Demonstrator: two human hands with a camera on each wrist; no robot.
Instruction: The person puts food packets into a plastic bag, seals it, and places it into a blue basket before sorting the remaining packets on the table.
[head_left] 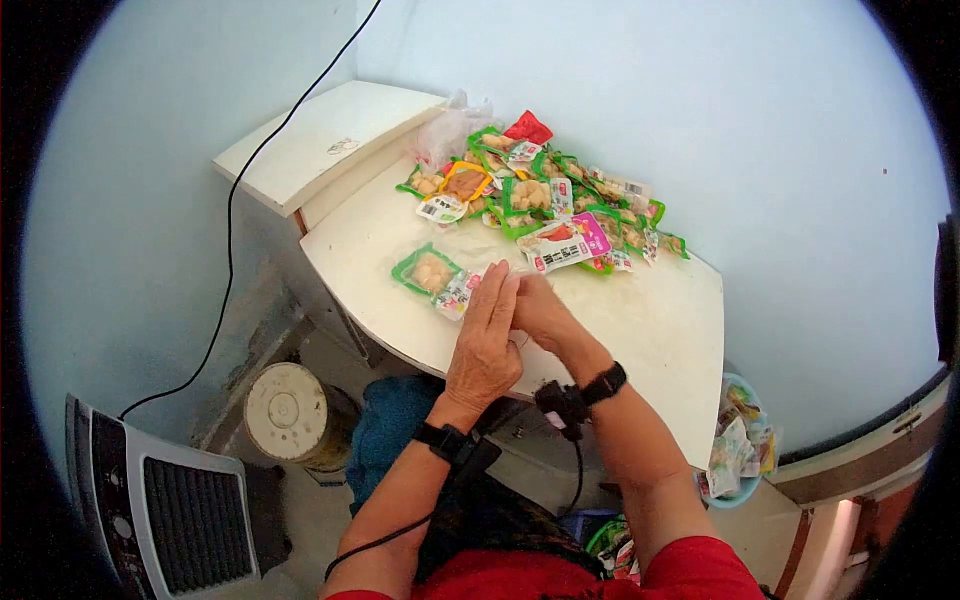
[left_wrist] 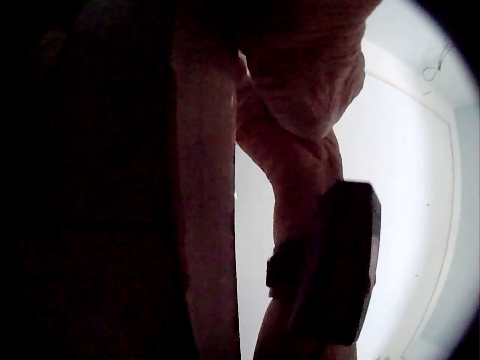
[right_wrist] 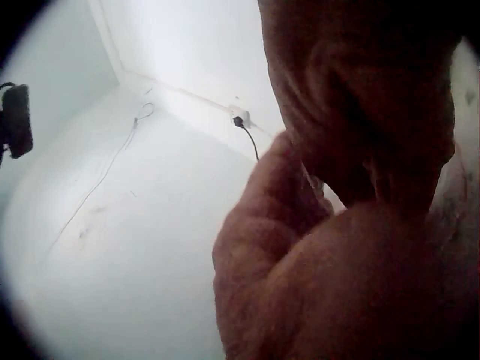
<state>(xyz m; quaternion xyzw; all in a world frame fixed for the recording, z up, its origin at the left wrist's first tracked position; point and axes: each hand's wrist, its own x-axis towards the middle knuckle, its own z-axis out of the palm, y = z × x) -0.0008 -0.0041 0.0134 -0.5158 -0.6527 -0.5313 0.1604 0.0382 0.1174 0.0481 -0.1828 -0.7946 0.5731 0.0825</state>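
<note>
Near the front left edge of the white table, a clear packet with a green border holds pale round pieces. The left hand lies over the packet's right end, its fingers extended and close together, pointing away from the body. Against it on the right is the right hand, its fingers bent inward and their tips hidden behind the left hand. What lies between the hands cannot be made out. In the right wrist view the right hand looms large and dark; the left wrist view shows the left hand in shadow.
Many green-edged packets are heaped at the back of the table, with a pink and white packet in front. A plastic bag lies behind. A blue basin, a round lidded bin and a grey appliance stand below.
</note>
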